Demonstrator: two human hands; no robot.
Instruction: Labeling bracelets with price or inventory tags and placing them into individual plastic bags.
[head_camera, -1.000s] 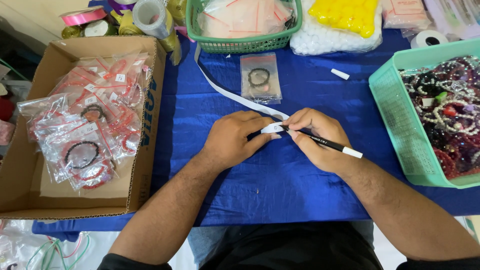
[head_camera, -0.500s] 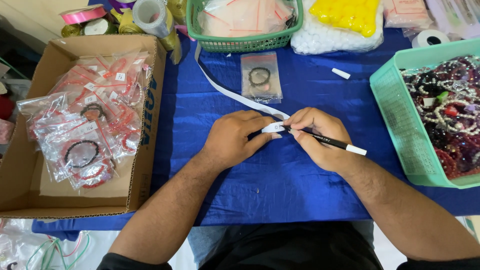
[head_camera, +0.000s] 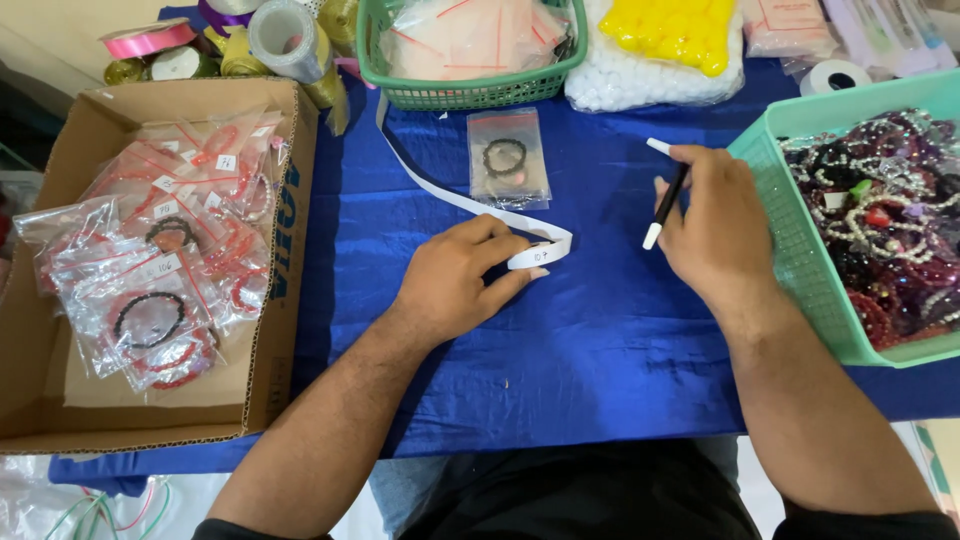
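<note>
While left hand (head_camera: 455, 285) pins label strip (head_camera: 540, 252) — right hand (head_camera: 712, 225) holds pen (head_camera: 667, 205).

The right hand (head_camera: 715, 225) now sits lifted to the right, away from the white strip (head_camera: 540, 255), its pen (head_camera: 665, 205) held upright; the left hand (head_camera: 460, 280) alone pins the strip's end.

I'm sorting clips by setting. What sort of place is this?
Probably a small craft or jewellery packing table: a cardboard box of bagged bracelets, a green basket of loose beaded bracelets, and ribbon rolls at the back.
</note>
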